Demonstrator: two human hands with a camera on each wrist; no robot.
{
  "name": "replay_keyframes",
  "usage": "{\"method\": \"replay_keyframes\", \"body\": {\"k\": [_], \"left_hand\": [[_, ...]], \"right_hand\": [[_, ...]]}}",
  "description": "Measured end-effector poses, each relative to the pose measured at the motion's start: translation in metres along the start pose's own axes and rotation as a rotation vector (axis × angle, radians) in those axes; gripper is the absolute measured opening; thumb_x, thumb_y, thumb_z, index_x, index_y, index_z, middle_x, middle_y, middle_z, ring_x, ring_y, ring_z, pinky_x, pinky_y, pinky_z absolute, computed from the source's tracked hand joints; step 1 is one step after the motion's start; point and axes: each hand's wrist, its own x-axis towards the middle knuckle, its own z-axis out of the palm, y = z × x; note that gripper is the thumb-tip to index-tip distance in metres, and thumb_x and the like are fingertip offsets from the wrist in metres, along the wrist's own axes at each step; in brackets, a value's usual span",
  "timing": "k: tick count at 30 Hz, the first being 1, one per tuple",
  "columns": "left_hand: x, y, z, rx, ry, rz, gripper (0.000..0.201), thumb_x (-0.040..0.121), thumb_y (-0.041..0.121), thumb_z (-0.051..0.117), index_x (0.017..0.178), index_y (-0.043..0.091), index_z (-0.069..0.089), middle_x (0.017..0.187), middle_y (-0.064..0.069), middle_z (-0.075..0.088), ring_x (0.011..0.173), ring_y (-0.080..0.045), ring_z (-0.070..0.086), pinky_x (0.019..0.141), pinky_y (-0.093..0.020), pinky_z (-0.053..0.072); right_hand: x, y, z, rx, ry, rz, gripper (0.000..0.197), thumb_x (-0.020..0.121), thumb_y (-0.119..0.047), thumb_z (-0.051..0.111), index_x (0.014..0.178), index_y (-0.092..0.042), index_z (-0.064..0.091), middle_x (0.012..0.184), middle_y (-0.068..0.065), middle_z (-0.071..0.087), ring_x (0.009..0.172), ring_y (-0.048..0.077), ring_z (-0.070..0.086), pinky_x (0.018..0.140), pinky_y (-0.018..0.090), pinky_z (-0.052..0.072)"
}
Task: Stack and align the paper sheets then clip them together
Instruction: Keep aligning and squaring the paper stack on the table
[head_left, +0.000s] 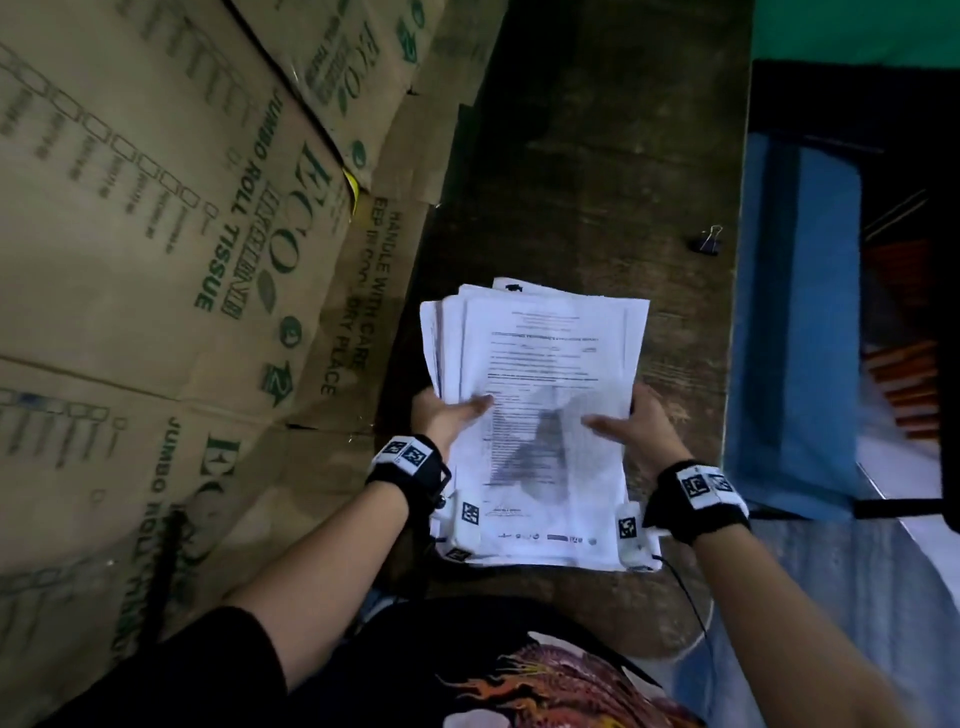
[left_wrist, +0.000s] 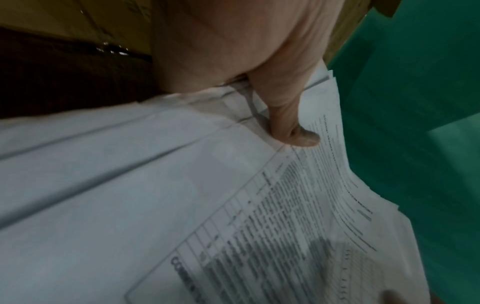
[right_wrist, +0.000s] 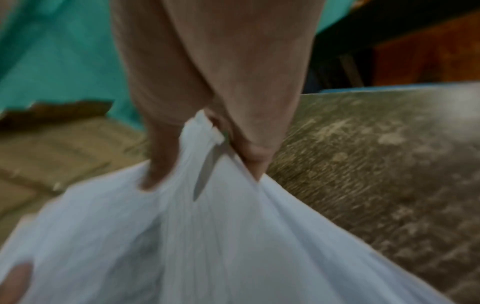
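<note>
A loose stack of printed white paper sheets (head_left: 540, 395) is held just above the dark wooden table (head_left: 597, 156), its edges fanned out unevenly at the far left. My left hand (head_left: 452, 415) grips the stack's left edge, thumb (left_wrist: 298, 133) pressed on the top sheet. My right hand (head_left: 634, 426) grips the right edge, thumb on top and fingers (right_wrist: 249, 148) curled under the paper (right_wrist: 182, 236). A small black binder clip (head_left: 707, 241) lies on the table beyond the stack, near the right edge, apart from both hands.
Flattened brown cardboard boxes (head_left: 182, 234) with green print cover the left side. The table's right edge (head_left: 740, 312) drops to a blue surface (head_left: 800, 338) and orange items (head_left: 904, 364). A thin black cable (head_left: 691, 597) hangs from my right wrist.
</note>
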Motion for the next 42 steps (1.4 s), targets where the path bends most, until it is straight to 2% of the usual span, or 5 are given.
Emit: {"method": "replay_keyframes", "body": {"k": [5,17,23,34,42], "left_hand": [[0.001,0.004,0.010,-0.184,-0.161,-0.130,0.010,0.082,0.002,0.070,0.090,0.005,0.064,0.105,-0.009,0.066,0.092,-0.010,0.065,0.087,-0.025,0.049],[0.028,0.039,-0.046,0.138,0.013,0.061,0.039,0.082,0.034,0.070,0.105,0.003,0.065,0.105,-0.009,0.071,0.095,-0.024,0.069,0.091,-0.045,0.054],[0.023,0.077,-0.085,0.022,-0.155,0.120,0.020,0.091,0.015,0.061,0.109,0.005,0.062,0.075,0.014,0.070,0.060,0.007,0.062,0.058,-0.009,0.048],[0.032,0.009,-0.032,-0.036,0.026,-0.072,0.079,0.031,0.046,0.096,0.089,-0.001,0.070,0.099,-0.012,0.073,0.090,-0.025,0.071,0.084,-0.046,0.057],[0.014,0.020,-0.016,-0.130,-0.083,-0.145,0.027,0.089,0.014,0.066,0.109,-0.003,0.064,0.097,-0.010,0.071,0.086,-0.021,0.069,0.090,-0.041,0.053]], "right_hand": [[0.001,0.003,-0.001,-0.190,0.197,-0.008,0.035,0.075,0.004,0.075,0.107,0.001,0.064,0.096,0.010,0.068,0.084,0.020,0.065,0.059,0.015,0.053],[0.009,0.017,-0.045,-0.122,0.403,0.108,0.032,0.080,0.006,0.069,0.111,0.005,0.063,0.104,0.016,0.066,0.092,0.022,0.061,0.082,0.033,0.048],[0.010,0.028,-0.063,-0.147,0.351,0.113,0.039,0.074,0.004,0.075,0.110,-0.004,0.063,0.108,0.019,0.068,0.103,0.036,0.065,0.094,0.056,0.050],[0.005,0.004,-0.012,0.186,-0.028,0.062,0.074,0.067,-0.046,0.083,0.132,-0.027,0.052,0.125,0.006,0.065,0.112,0.028,0.064,0.092,0.051,0.051],[0.010,0.020,-0.013,-0.075,0.222,0.080,0.032,0.075,-0.004,0.077,0.106,-0.006,0.066,0.099,0.011,0.072,0.089,0.028,0.070,0.083,0.044,0.057]]}}
